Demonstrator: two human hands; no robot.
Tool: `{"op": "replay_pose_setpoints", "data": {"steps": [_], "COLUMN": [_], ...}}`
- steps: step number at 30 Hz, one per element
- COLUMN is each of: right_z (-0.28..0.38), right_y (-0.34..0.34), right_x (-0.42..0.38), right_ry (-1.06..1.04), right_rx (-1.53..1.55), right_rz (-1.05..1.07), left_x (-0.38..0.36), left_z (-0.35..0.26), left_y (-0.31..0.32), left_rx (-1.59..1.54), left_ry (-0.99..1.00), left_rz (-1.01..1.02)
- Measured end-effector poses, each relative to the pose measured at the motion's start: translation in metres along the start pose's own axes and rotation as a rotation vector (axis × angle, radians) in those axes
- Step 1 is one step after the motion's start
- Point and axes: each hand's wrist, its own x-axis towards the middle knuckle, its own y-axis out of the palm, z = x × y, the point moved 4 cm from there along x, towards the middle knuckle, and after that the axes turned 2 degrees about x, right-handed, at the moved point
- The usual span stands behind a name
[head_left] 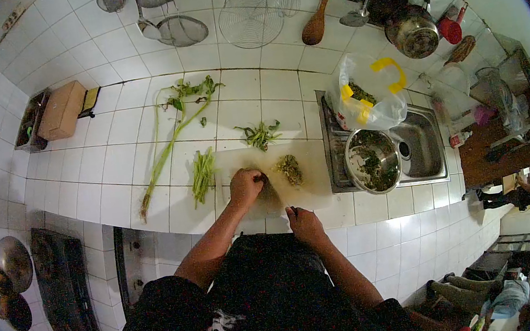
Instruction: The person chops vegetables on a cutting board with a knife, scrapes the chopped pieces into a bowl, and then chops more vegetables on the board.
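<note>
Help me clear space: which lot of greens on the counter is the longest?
The leftmost, the long stalks with leaves at one end; the stem bundle, leafy pile and chopped pile are all much shorter.

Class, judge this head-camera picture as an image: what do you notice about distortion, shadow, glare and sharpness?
Head view: fisheye distortion bows the back edge of the white tiled counter, and the corners go black; same view, a soft shadow darkens the pale rectangular cutting board beside the bare left hand, glints show on the round hanging steel pot, and far-right details look soft.
</note>
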Motion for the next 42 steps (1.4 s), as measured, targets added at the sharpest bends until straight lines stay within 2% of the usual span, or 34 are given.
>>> {"op": "replay_pose_setpoints", "data": {"steps": [1,3,5,11,13,15,17,19,22,25,31,33,36,40,42], "right_z": [-0.007,-0.024,-0.022,-0.024,-0.022,-0.025,-0.025,-0.021,-0.019,-0.023,-0.010,-0.015,-0.007,-0.008,-0.017], "right_y": [0.005,0.010,0.009,0.005,-0.001,-0.005,-0.005,-0.007,-0.007,0.000,0.004,0.006,-0.001,0.003,0.005], "right_x": [0.000,-0.006,-0.007,-0.006,-0.009,-0.018,-0.018,-0.022,-0.025,-0.025,-0.017,-0.017,-0.020,-0.003,-0.008], "right_ry": [-0.006,0.088,0.061,0.017,-0.011,0.073,0.051,0.027,0.088,0.122,-0.006,0.108,-0.011,0.008,0.040], "right_rx": [0.002,-0.050,-0.048,-0.075,-0.095,-0.007,0.002,0.010,0.024,0.010,0.037,-0.038,-0.029,-0.031,-0.039], "right_rz": [-0.004,0.045,-0.007,-0.058,-0.064,-0.062,-0.069,-0.072,-0.059,-0.023,-0.045,0.023,-0.062,-0.112,-0.067], "left_x": [0.003,0.001,0.000,-0.007,-0.009,-0.008,-0.007,-0.007,-0.002,-0.004,0.000,-0.001,-0.001,-0.008,-0.011], "left_z": [0.003,0.002,0.004,-0.009,-0.010,-0.008,-0.008,-0.007,-0.005,-0.005,-0.003,-0.003,0.000,-0.012,-0.010], "left_y": [0.000,-0.002,0.001,-0.011,-0.010,-0.011,-0.005,-0.006,-0.004,-0.004,-0.003,-0.003,-0.001,-0.009,-0.009], "left_rx": [-0.005,-0.027,-0.054,0.027,0.000,0.008,0.006,0.062,0.060,0.062,0.067,0.060,0.064,0.109,0.070], "left_ry": [-0.058,-0.028,-0.002,0.126,0.040,0.026,0.015,-0.022,-0.040,0.009,0.026,0.019,0.033,0.055,0.049], "left_rz": [0.071,0.056,0.052,-0.100,-0.010,0.004,0.023,-0.060,0.006,-0.042,-0.010,-0.009,-0.015,-0.001,-0.014]}}
